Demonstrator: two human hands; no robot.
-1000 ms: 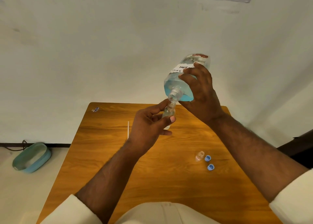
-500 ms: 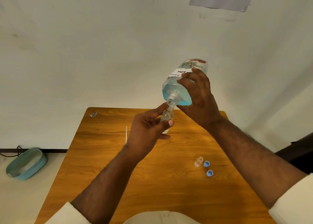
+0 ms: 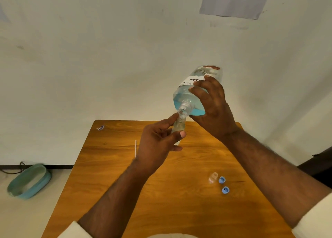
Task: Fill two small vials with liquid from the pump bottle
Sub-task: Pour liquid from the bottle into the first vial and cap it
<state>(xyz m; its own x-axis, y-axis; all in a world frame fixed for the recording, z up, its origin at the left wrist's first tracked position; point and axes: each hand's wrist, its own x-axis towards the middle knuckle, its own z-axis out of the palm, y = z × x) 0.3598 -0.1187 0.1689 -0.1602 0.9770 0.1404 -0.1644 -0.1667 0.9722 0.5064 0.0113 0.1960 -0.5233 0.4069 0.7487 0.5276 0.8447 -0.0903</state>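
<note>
Head view has the right hand (image 3: 213, 110) gripping the tipped bottle (image 3: 194, 92), its neck now down on the vial (image 3: 178, 127) pinched by the left hand (image 3: 158, 144), so the first fill looks underway.

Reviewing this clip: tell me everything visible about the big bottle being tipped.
The bottle is clear plastic, partly filled with blue liquid pooled toward its neck. A torn white label reads "NOT". It is held above the table, tilted neck-down, its uncapped threaded mouth meeting the small vial. The right hand grips its body; the left hand holds the vial beneath.
</note>
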